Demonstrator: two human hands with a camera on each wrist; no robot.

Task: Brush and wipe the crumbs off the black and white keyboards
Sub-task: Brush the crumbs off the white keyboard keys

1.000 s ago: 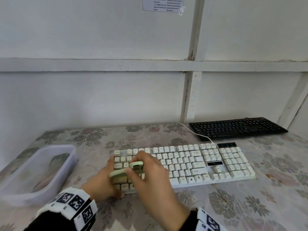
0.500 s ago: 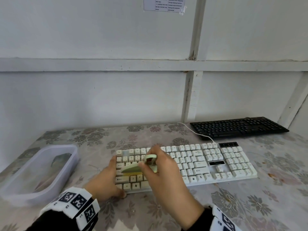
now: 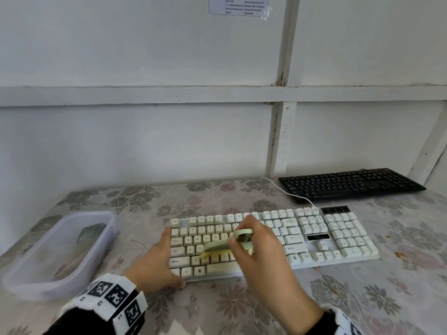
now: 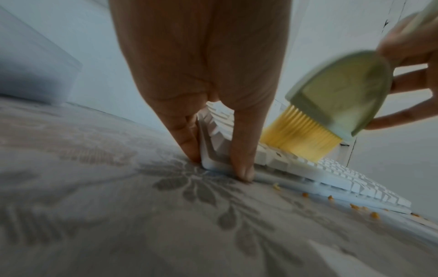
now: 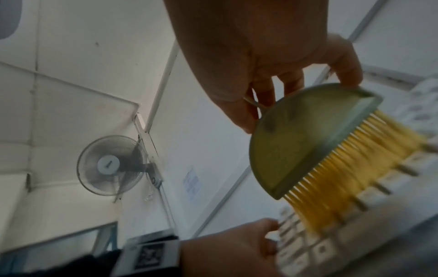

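White panelled wall backs a table under a grey floral cloth (image 3: 217,308). At centre of the head view lies the white plastic keyboard (image 3: 338,240); the black keyboard (image 3: 350,183) sits upper right, and a translucent plastic tub (image 3: 26,272) lies left. The left hand (image 3: 154,264) clamps the white board's left end. The right hand (image 3: 258,252) pinches a pale green brush with yellow bristles (image 3: 217,246) over the letter rows; a second ago it worked nearer the left edge, so it has travelled rightward.

Left wrist view: thumb and fingers (image 4: 187,135) straddle the corner, and orange crumbs (image 4: 355,207) dot the cloth lower right.

Right wrist view: bristles bend on the keys.

I judge the board light and stiff, apt to slide, so bracing its end suits; soft bristles need little force.
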